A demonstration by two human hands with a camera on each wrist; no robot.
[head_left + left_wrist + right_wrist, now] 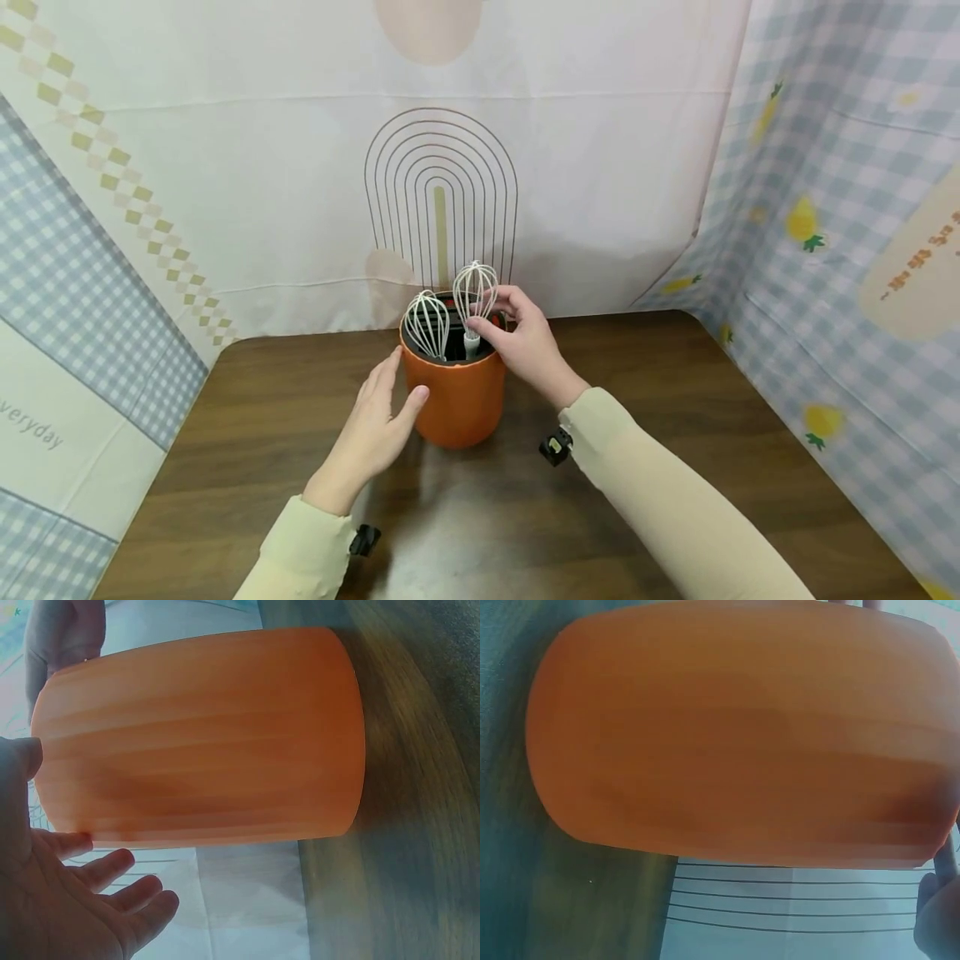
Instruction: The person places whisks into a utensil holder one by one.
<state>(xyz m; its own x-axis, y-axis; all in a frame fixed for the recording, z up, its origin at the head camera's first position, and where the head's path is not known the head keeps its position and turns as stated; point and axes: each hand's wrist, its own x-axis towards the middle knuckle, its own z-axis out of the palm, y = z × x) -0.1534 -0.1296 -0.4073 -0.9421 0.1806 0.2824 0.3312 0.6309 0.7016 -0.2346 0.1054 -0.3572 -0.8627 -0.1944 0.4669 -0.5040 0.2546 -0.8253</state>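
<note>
An orange utensil holder (459,404) with a dark inner rim stands upright on the table. Two white whisks rise out of it, wire heads up. My right hand (534,343) is over its right rim, pinching the right whisk (475,283) low on its wires between thumb and fingers. The left whisk (424,323) leans toward the holder's left rim. Beside the holder's left side is my left hand (372,433), fingers spread and fairly straight, fingertips right at the wall. Both wrist views are mostly filled by the holder's orange side (210,742).
The dark wooden table (285,417) extends around the holder. Close behind it hangs a white patterned cloth (615,167), with checked cloth (847,317) at the right side and more at the left. Some black and red items (450,303) show inside the holder's back.
</note>
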